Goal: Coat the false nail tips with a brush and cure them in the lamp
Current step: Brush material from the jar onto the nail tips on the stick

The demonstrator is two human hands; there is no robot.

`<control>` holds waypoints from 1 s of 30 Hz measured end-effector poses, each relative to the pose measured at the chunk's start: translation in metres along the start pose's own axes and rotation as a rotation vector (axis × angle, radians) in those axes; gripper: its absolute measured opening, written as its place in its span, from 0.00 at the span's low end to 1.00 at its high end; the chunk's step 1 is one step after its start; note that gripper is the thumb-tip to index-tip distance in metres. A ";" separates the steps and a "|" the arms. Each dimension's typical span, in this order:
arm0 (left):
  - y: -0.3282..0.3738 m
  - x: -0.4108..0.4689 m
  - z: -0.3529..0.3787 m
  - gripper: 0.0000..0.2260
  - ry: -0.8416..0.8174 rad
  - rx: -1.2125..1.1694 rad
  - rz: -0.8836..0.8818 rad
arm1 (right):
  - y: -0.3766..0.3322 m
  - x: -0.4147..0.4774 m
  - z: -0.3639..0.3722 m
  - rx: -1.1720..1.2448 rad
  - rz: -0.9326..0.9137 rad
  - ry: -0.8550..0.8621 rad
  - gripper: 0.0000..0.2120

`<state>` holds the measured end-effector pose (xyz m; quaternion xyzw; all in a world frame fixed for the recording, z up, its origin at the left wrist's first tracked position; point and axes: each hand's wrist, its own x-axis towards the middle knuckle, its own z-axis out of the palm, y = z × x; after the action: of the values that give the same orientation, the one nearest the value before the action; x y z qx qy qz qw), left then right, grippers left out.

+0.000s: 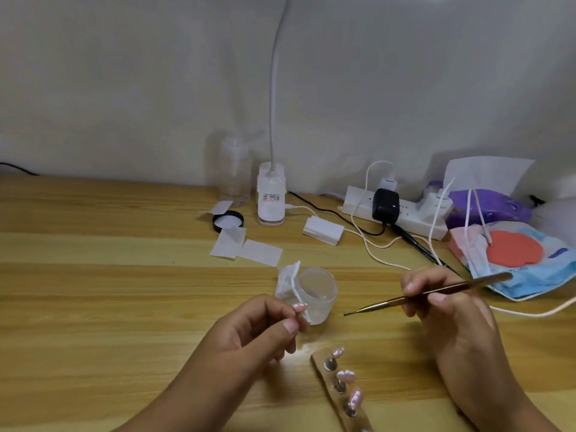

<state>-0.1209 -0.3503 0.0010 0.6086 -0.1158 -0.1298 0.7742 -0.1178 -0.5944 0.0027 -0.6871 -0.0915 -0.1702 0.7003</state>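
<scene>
Brush (pixel 430 293) in right hand (pixel 448 307), long axis near-level, tip pointing left.

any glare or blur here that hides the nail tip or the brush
Head view: soft overall, slight wide-angle bend in the table edge; a blown-out patch at the top edge and a bright spot on the wood by the left hand; the nail tip it pinches is small but legible; the brush in the right hand is clear at its tip, smeared at its far end.
</scene>
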 end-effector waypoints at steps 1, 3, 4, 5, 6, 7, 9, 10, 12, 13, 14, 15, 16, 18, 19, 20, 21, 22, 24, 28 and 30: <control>0.000 0.000 0.000 0.10 -0.001 0.008 0.004 | 0.000 0.000 0.000 0.042 0.030 0.013 0.11; 0.000 -0.001 0.000 0.11 -0.007 0.056 0.020 | -0.001 0.001 0.000 0.120 0.074 0.024 0.11; 0.000 -0.001 -0.001 0.10 -0.014 0.082 0.029 | -0.002 0.001 0.001 0.153 0.090 0.017 0.11; -0.001 -0.002 -0.001 0.10 -0.021 0.101 0.035 | -0.003 0.001 0.002 0.180 0.102 0.003 0.11; -0.001 -0.002 -0.001 0.10 -0.024 0.115 0.038 | -0.003 0.001 0.003 0.204 0.109 -0.016 0.12; -0.002 -0.002 -0.001 0.10 -0.024 0.127 0.037 | -0.004 0.000 0.004 0.224 0.113 -0.036 0.12; -0.002 -0.002 -0.001 0.11 -0.030 0.143 0.031 | -0.005 -0.001 0.007 0.248 0.124 -0.072 0.12; -0.002 -0.003 -0.001 0.11 -0.037 0.148 0.030 | -0.005 -0.002 0.008 0.251 0.132 -0.091 0.12; -0.003 -0.003 -0.001 0.11 -0.051 0.164 0.027 | -0.006 -0.003 0.009 0.243 0.150 -0.133 0.09; -0.003 -0.003 -0.001 0.11 -0.055 0.172 0.025 | -0.007 -0.003 0.011 0.239 0.158 -0.154 0.07; -0.003 -0.004 -0.001 0.11 -0.059 0.178 0.023 | -0.008 -0.004 0.011 0.234 0.163 -0.171 0.07; -0.003 -0.004 0.000 0.11 -0.060 0.182 0.020 | -0.009 -0.004 0.012 0.229 0.169 -0.184 0.07; -0.003 -0.004 0.000 0.10 -0.060 0.186 0.017 | -0.010 -0.005 0.012 0.228 0.172 -0.190 0.08; -0.004 -0.005 -0.001 0.11 -0.060 0.197 0.009 | -0.010 -0.005 0.013 0.226 0.176 -0.195 0.08; -0.004 -0.005 -0.001 0.11 -0.061 0.204 0.006 | -0.011 -0.005 0.013 0.219 0.177 -0.197 0.08; -0.004 -0.005 -0.001 0.11 -0.063 0.209 0.004 | -0.011 -0.005 0.014 0.206 0.178 -0.199 0.07; -0.004 -0.004 -0.001 0.11 -0.065 0.209 0.006 | -0.011 -0.005 0.014 0.191 0.179 -0.198 0.07; -0.003 -0.004 -0.001 0.10 -0.068 0.205 0.007 | -0.011 -0.005 0.015 0.181 0.183 -0.194 0.06; -0.002 -0.004 -0.002 0.09 -0.078 0.190 0.009 | -0.011 -0.006 0.016 0.178 0.189 -0.182 0.06; -0.001 -0.005 -0.002 0.10 -0.106 0.189 0.022 | -0.010 -0.005 0.016 0.158 0.196 -0.155 0.10; -0.001 -0.005 -0.002 0.10 -0.099 0.205 0.026 | -0.010 -0.005 0.016 0.137 0.202 -0.138 0.10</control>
<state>-0.1254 -0.3472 -0.0005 0.6757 -0.1743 -0.1373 0.7029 -0.1247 -0.5779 0.0109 -0.6534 -0.0814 -0.0445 0.7513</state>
